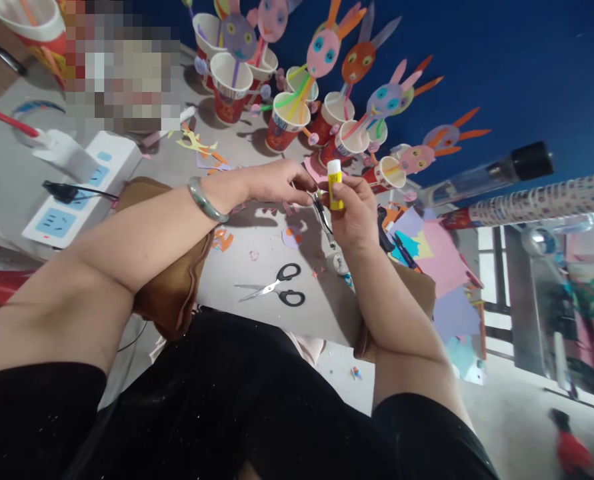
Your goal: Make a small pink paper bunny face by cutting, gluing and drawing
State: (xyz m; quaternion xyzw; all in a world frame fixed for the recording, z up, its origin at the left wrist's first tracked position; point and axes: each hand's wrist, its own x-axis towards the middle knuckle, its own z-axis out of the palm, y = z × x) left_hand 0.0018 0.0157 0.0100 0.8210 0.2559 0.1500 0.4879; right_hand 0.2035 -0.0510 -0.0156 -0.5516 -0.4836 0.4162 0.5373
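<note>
My right hand is closed around an upright yellow glue stick with a white top. Close beside it on the left, my left hand has its thumb and fingers bent together; what they pinch, if anything, is too small to make out. Just under both hands lies a narrow shiny metal tool with dark parts, its kind unclear. Black-handled scissors lie partly open on the grey table nearer my body. A small purple paper disc with orange spots rests between the scissors and my hands.
Paper cups bearing colourful rabbit-faced spoons stand along the blue wall. A white power strip is at left. Coloured paper sheets and a long stack of cups lie at right. Orange paper scraps litter the table.
</note>
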